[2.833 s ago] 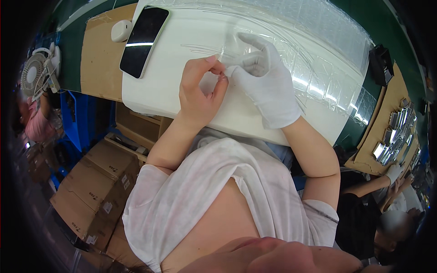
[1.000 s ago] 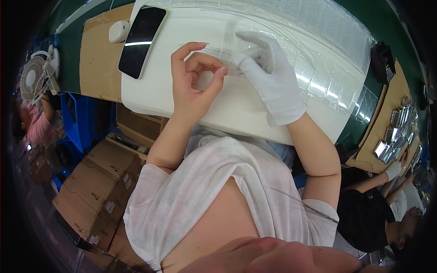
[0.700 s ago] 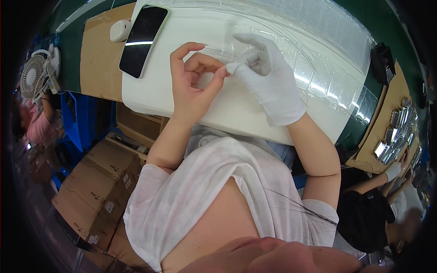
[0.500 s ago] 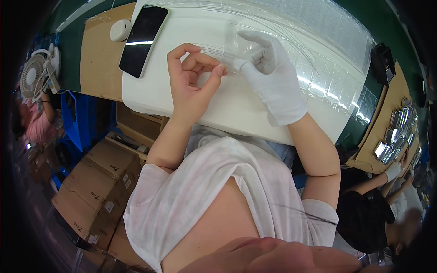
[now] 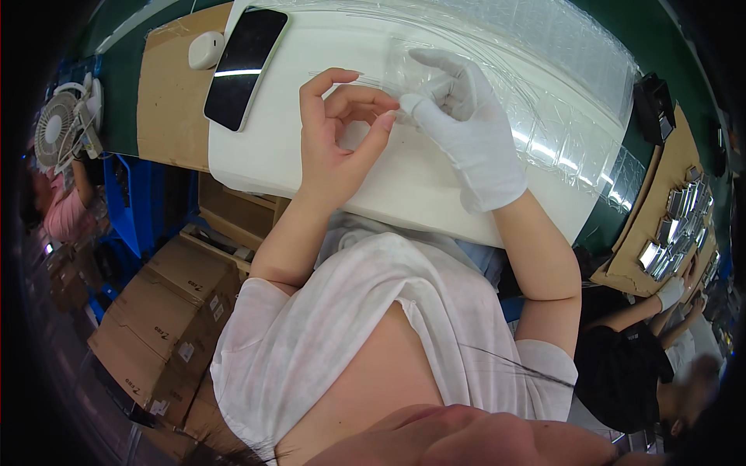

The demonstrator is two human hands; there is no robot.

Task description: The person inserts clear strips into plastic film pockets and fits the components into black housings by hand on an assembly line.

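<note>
Head view: bare left hand (image 5: 336, 144) and white-gloved right hand (image 5: 472, 132) meet near their fingertips above the white tabletop (image 5: 268, 167).

Thin, wire-like strands (image 5: 371, 80) lie on the far side of the left fingertips, their long axis running roughly left to right; the left hand is nearer to them. Clear plastic sheeting (image 5: 553, 146) spreads beyond and to the right of the right hand. The left grip is nearly closed, thumb and fingertip only slightly apart beside the gloved thumb; whether something fine is pinched there cannot be made out. The right grip has its index finger spread well away from the thumb, the other fingers curled; what they may hold is hidden.
</note>
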